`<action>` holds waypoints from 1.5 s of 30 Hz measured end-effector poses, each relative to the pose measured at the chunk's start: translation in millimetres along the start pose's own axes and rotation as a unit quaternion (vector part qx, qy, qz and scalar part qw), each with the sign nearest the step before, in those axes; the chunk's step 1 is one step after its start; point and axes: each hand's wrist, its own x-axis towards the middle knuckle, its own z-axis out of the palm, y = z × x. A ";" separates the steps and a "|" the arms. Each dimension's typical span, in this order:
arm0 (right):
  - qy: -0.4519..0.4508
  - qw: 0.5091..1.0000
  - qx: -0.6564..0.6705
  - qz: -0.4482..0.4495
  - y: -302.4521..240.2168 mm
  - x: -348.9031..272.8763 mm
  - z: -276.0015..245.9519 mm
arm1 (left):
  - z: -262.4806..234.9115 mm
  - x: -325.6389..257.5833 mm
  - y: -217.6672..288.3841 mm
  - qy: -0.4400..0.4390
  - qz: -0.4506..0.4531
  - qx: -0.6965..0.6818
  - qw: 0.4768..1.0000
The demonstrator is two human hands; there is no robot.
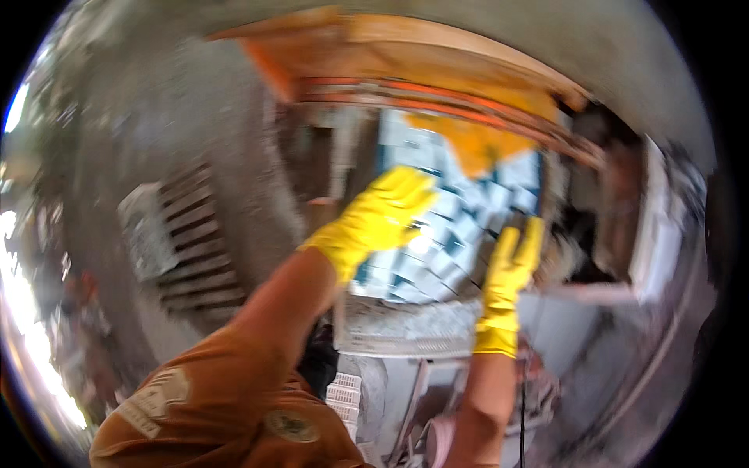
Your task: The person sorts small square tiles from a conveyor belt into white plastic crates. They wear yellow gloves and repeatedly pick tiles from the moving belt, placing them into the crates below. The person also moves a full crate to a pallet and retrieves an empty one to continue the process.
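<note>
Both my hands wear yellow rubber gloves. My left hand [382,210] is open, palm down with the fingers stretched, over the left part of a layer of loose whitish square tiles [437,269]. At the right edge of the same tiles is my right hand [507,277], its fingers extended and spread apart. A dark spot shows by its fingertips, too blurred to name. Teal gaps run between the scattered tiles. Beyond the hands, an orange patch [472,148] covers part of the layer. Blur hides whether either hand touches the tiles.
A large orange trough or chute [437,66] spans the far side above the tiles. At the left lies a slatted pallet [199,242] with a pale sack-like thing [147,232] beside it. A white-edged box frame [649,226] stands at the right. Near my body is a white crate [344,402].
</note>
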 end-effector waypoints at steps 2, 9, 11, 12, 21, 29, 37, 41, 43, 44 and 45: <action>-0.044 0.994 0.102 0.017 -8.6 34.0 23.0 | 8.2 -5.9 -8.3 0.040 -0.004 -0.010 0.999; -0.066 0.963 -0.211 -0.151 56.4 93.0 65.0 | 16.6 -2.8 -1.5 0.069 -0.017 -0.016 0.997; -0.070 0.963 -0.202 -0.165 50.1 94.4 64.9 | 16.7 -3.2 -0.9 0.071 -0.029 -0.001 0.997; -0.071 0.962 -0.198 -0.172 52.5 94.8 69.1 | 16.1 -4.1 -2.9 0.063 -0.034 0.007 0.997; -0.092 0.952 -0.224 -0.187 49.5 100.3 68.7 | 19.5 -5.1 -5.0 0.078 -0.042 -0.008 0.996; -0.069 0.958 -0.185 -0.208 58.5 99.8 70.6 | -4.6 5.6 -16.3 0.166 -0.051 -0.054 0.983; -0.027 0.996 -0.038 -0.076 58.0 75.0 88.2 | 33.6 69.7 -77.8 0.136 -0.213 0.122 0.960; -0.022 0.960 -0.149 -0.237 39.9 69.0 115.8 | 28.8 29.2 -104.1 0.158 -0.135 0.260 0.943; -0.011 0.966 -0.101 -0.239 22.8 71.1 125.5 | 5.5 13.1 -99.2 0.121 -0.114 0.259 0.952; -0.010 0.965 -0.094 -0.247 22.8 74.3 124.0 | -19.1 27.3 -63.9 0.007 -0.147 0.237 0.960; -0.005 0.962 -0.105 -0.250 26.1 75.1 123.7 | -6.5 25.0 -54.3 0.084 -0.123 0.260 0.954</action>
